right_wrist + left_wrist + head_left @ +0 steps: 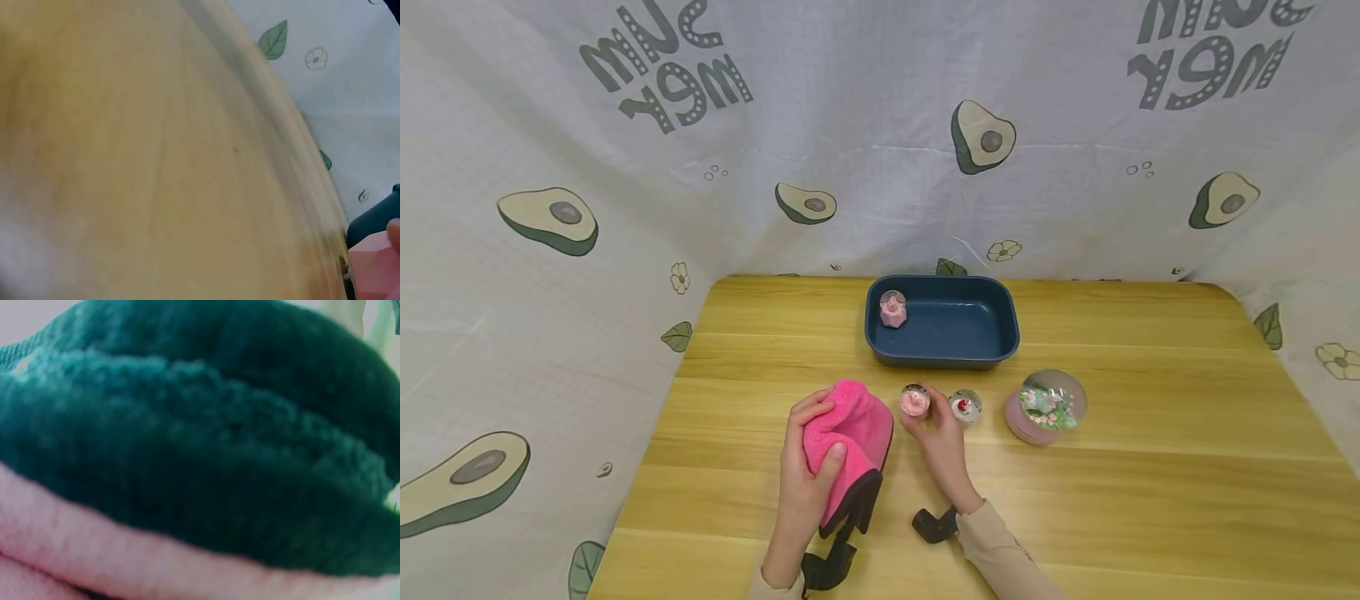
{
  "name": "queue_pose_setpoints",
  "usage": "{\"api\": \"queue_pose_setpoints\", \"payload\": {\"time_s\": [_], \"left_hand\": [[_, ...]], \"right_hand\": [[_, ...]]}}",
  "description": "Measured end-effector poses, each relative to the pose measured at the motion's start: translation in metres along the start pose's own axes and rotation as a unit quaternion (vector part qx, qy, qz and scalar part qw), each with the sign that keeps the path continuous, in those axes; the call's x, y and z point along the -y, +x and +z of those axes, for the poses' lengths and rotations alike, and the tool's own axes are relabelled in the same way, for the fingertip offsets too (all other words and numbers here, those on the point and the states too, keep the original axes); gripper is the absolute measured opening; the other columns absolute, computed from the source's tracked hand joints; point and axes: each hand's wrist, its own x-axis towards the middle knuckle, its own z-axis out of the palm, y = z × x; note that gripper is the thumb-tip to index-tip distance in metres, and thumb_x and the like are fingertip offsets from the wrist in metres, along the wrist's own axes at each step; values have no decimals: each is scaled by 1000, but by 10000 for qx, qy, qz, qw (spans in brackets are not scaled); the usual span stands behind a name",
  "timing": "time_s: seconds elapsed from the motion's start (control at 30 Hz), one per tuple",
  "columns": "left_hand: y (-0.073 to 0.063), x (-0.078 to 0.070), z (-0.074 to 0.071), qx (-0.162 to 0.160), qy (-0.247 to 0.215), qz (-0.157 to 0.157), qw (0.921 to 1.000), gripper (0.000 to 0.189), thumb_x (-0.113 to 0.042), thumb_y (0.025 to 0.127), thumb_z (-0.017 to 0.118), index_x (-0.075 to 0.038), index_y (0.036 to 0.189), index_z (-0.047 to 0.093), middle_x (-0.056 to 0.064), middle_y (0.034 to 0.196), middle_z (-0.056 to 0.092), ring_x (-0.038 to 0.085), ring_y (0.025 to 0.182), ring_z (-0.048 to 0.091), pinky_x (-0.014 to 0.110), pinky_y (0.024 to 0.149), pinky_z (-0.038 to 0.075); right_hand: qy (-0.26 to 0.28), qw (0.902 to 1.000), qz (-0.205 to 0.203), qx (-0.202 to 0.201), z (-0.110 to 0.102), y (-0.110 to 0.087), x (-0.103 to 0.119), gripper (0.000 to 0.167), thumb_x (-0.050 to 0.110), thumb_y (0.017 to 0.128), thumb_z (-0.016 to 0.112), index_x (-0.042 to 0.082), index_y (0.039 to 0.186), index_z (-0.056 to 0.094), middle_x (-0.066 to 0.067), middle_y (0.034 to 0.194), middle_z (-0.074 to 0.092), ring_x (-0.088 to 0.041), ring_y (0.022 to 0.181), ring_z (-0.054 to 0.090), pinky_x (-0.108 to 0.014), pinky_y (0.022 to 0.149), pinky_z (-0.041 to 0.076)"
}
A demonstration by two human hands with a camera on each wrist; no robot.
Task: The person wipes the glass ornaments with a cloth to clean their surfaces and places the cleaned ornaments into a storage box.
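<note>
Pink globe (915,402): in right hand (943,442), fingers pinch its sides | Pink cloth (856,429): just left of globe, apart; left hand's (805,479) fingers curled round it | Blue tray (962,331): beyond globe

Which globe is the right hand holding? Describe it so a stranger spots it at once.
On the wooden table, find the dark blue tray. On its near side, between the pink cloth and a small globe with red inside, is the held globe. Unlike its neighbours, it shows pale pink inside and is pinched in the right hand.
</note>
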Motion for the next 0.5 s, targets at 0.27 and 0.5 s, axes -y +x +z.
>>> {"api": "queue_pose_setpoints", "payload": {"time_s": [0.27, 0.5], "left_hand": [[1, -1, 1, -42, -25, 158, 9999, 42, 1, 84, 59, -4, 124, 49, 10, 135, 47, 24, 122, 46, 25, 95, 45], [1, -2, 1, -27, -23, 186, 9998, 42, 2, 84, 58, -4, 125, 49, 9, 135, 47, 24, 123, 46, 25, 96, 44]], "right_hand": [[-403, 9991, -73, -116, 0, 1, 1, 50, -8, 79, 71, -11, 125, 51, -28, 128, 52, -37, 127, 44, -43, 104, 36], [-287, 9995, 17, -152, 0, -1, 6, 43, -5, 78, 74, -9, 117, 57, -25, 120, 58, -35, 117, 54, -41, 98, 43]]}}
